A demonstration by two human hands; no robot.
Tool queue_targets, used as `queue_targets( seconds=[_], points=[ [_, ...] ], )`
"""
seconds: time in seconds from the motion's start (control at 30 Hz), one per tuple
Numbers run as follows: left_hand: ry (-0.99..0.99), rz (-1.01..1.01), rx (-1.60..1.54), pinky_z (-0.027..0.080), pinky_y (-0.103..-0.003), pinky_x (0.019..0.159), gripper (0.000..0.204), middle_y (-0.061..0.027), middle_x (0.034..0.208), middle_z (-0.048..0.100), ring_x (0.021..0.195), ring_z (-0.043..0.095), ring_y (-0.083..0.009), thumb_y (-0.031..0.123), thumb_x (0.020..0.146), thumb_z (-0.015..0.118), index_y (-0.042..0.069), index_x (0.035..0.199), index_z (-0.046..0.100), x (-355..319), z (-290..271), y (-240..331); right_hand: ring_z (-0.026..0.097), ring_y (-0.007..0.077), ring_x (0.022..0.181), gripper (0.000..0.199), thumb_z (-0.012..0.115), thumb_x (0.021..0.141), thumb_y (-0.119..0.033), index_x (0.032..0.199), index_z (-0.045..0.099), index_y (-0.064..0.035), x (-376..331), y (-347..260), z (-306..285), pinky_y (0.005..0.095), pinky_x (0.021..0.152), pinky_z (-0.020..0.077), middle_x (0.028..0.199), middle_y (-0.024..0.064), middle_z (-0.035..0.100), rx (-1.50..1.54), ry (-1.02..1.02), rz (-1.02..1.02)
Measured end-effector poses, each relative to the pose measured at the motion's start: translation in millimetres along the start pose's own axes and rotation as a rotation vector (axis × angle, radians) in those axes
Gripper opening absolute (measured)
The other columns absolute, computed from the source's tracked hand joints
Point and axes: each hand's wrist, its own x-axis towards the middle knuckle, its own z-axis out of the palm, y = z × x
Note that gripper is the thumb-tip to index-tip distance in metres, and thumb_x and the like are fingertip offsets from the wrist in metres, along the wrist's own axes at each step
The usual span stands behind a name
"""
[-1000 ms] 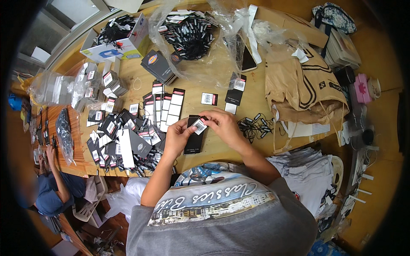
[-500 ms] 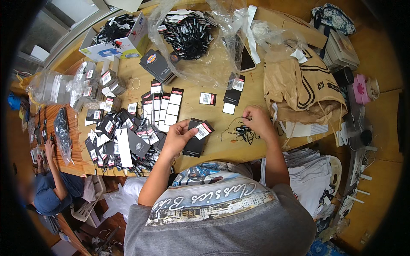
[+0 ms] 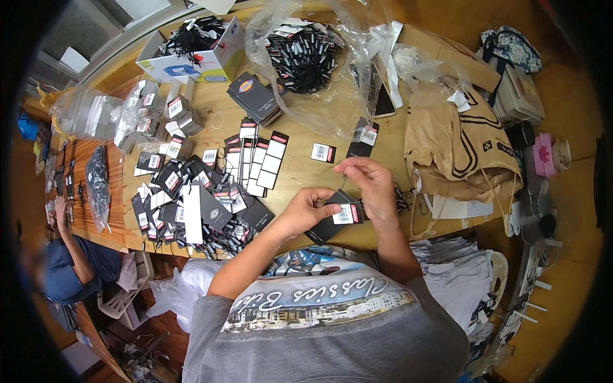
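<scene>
Black hang tag [image 3: 336, 215] gripped by both hands, tag pile [image 3: 191, 204] just left.

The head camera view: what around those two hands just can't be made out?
- Head view: what the right hand pinches above the black tag is too thin to tell.
- Head view: the tag's lower left is covered by the left hand.
- Head view: the contents of the clear bag blur behind glare.
- Head view: the seated person at left is blurred by the rim.

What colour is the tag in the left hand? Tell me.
Black, with a white label and a red strip: the tag, seen in the head view.
</scene>
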Motion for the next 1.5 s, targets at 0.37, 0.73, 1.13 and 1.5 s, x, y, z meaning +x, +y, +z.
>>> queue_targets(
  seconds=[0.37, 0.73, 1.13, 1.5],
  points=[
    [0.115, -0.004, 0.142, 0.043, -0.019, 0.062, 0.015, -0.0033, 0.079, 0.060, 0.067, 0.053, -0.0056, 0.001, 0.076, 0.056, -0.003, 0.091, 0.057, -18, -29, -16, 0.054, 0.0156, 0.079, 0.017, 0.049, 0.082, -0.004, 0.098, 0.051, 0.0013, 10, -52, -27, 0.0260, 0.077, 0.0387, 0.084, 0.0097, 0.058, 0.158, 0.346, -0.335],
    [0.227, 0.195, -0.526, 0.047, -0.034, 0.077, 0.026, -0.0172, 0.103, 0.052, 0.092, 0.055, -0.0243, 0.011, 0.085, 0.044, -0.003, 0.107, 0.039, -27, -48, 4, 0.048, 0.0106, 0.058, 0.006, 0.052, 0.079, -0.001, 0.085, 0.054, 0.0002, -11, -60, -2, 0.0189, 0.050, 0.0383, 0.071, 0.0088, 0.056, 0.255, 0.017, -0.122],
    [0.647, 0.380, -0.146, 0.046, -0.020, 0.058, 0.022, -0.0046, 0.079, 0.060, 0.066, 0.054, -0.0067, 0.003, 0.074, 0.061, -0.003, 0.094, 0.056, -18, -27, 5, 0.054, 0.0088, 0.059, 0.009, 0.060, 0.071, 0.002, 0.080, 0.061, 0.0012, -4, -2, 51, 0.0190, 0.053, 0.0439, 0.076, 0.0066, 0.060, -0.198, 0.026, 0.049],
    [0.730, 0.429, -0.050, 0.046, -0.019, 0.059, 0.023, -0.0051, 0.082, 0.060, 0.068, 0.054, -0.0064, 0.003, 0.074, 0.060, -0.001, 0.097, 0.057, -18, -19, 2, 0.053, 0.0121, 0.054, 0.008, 0.062, 0.068, 0.001, 0.074, 0.057, 0.0005, -1, 4, 49, 0.0219, 0.046, 0.0395, 0.070, 0.0071, 0.057, -0.752, 0.093, -0.374]
  ],
)
